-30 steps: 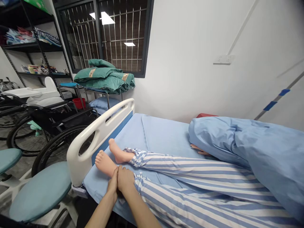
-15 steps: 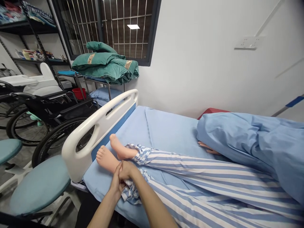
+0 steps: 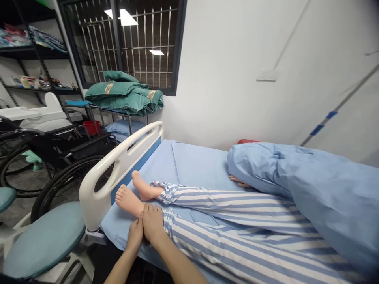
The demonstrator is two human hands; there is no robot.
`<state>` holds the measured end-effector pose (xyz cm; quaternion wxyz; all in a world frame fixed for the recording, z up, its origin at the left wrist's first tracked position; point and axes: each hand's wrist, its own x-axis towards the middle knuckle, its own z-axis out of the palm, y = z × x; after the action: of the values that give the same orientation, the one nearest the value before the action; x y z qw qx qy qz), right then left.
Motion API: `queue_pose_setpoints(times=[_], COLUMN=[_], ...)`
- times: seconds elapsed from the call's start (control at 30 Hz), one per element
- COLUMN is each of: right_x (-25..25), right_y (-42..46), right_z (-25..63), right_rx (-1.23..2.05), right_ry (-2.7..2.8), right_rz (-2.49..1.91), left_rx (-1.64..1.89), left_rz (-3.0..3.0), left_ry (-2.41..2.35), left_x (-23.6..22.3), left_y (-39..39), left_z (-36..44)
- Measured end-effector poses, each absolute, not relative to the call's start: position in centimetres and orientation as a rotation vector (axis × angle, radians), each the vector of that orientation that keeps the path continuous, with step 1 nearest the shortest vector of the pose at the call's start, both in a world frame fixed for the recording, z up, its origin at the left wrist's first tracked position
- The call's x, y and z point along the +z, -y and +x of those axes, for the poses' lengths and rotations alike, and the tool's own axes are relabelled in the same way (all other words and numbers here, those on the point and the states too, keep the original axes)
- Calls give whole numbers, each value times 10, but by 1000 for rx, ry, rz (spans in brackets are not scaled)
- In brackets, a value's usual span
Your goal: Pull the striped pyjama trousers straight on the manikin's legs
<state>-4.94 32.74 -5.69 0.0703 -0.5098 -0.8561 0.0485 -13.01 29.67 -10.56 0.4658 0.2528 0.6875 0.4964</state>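
Two smooth bare feet, manikin-like, lie on the bed near its footboard; I see the near foot (image 3: pixel 128 200) and the far foot (image 3: pixel 143 185). My left hand (image 3: pixel 136 233) is closed around the underside of the near ankle, its fingertips partly hidden. Over the top of that ankle, my right hand (image 3: pixel 153 221) is bent with its knuckles up, touching the left hand. Just to its right is the gathered cuff (image 3: pixel 168 221) of blue-and-white striped trousers (image 3: pixel 225 240). Both legs stretch to the right across the light blue sheet (image 3: pixel 198 167).
The white footboard (image 3: pixel 89 177) rises left of the feet. Beyond it stand a wheelchair (image 3: pixel 63 165) and a round teal stool (image 3: pixel 44 240). A blue quilt (image 3: pixel 284 169) covers the upper body, with fingers (image 3: pixel 239 180) showing beneath. Green bedding (image 3: pixel 127 94) is piled below the window.
My right hand has shifted on the ankle, its fingers now laid across the top. The bunched near cuff sits farther right of my hands. The camera view has turned slightly right and up.
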Motion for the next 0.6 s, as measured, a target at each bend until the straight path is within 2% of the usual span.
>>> queue_pose_setpoints(times=[0.1,0.2,0.37,0.43,0.6], right_x=[-49,-32,-20,-26,-44], right_y=[-320,-337,-389,-406,-437], right_z=[-44,-36,-38,-46,-67], right_rx=[261,439,579,516,405], right_ry=[2515,2499,2500,2499,2560], right_rz=[-1489,-1334,-1204,-1296,-1566], left_rx=[941,825,1096,1053,156], left_rz=[1172,1514,2064,2146,2230], left_ry=[-1938,-2141,-2243,-2361,-2445], left_x=[-81,-40,14,20,24], left_y=[-279,-283,-345,-377,-433], left_z=[-156,-178,-192,-194,-192])
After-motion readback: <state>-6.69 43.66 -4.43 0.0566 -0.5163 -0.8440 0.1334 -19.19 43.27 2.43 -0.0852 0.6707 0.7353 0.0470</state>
